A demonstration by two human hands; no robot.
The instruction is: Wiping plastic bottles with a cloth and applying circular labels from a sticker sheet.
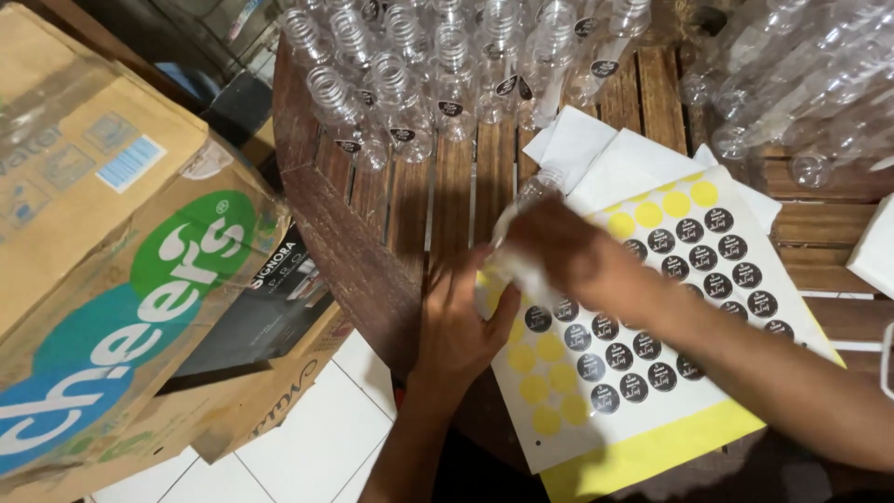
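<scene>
A small clear plastic bottle (523,224) was held tilted over the near left part of the round wooden table (372,261), its neck pointed away toward the far edge. The right hand (582,256) was closed around its body, though motion blur hid how tightly the fingers were wrapped. The left hand (461,326) was brought up beneath the bottle's lower end, fingers curled and partly closed; whether a sticker was pinched there could not be told. The step in hand was judged to be the labelling of this bottle (a round black sticker pressed onto its side). The next move was judged to call for a steady grip and the label smoothed flat on the curved wall.

Under both hands a sticker sheet (652,307) was spread, with black round stickers left toward its right side and bare yellow circles near its left edge. White backing sheets (596,154) were tucked beyond it. Labelled bottles (410,84) were stood along the far edge, and unlabelled bottles (792,93) were heaped at the far right corner. A cardboard box (121,261) was seen off the table's left edge.
</scene>
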